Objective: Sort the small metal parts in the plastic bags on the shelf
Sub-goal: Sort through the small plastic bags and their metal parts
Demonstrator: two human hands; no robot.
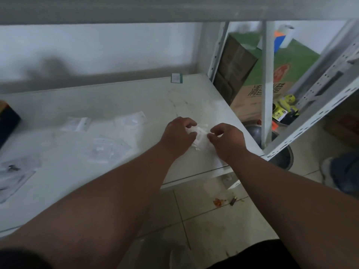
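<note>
Both hands meet over the right part of the white shelf [101, 171]. My left hand [177, 135] and my right hand [227, 139] pinch the two sides of a small clear plastic bag [201, 137] just above the shelf. Its contents are too blurred to make out. More clear bags lie flat on the shelf: one [77, 124] at the back left, one [134, 118] behind my left hand, one [106, 148] in the middle. At the far left, a bag [16, 171] holds dark metal parts.
A dark box [7, 121] sits at the shelf's left edge, a small green-edged label [176, 78] at its back. To the right stand shelf uprights [267, 84], cardboard boxes [258, 94] and dark round bowls [281, 154] on the floor. Small debris [219, 201] lies on the tiles.
</note>
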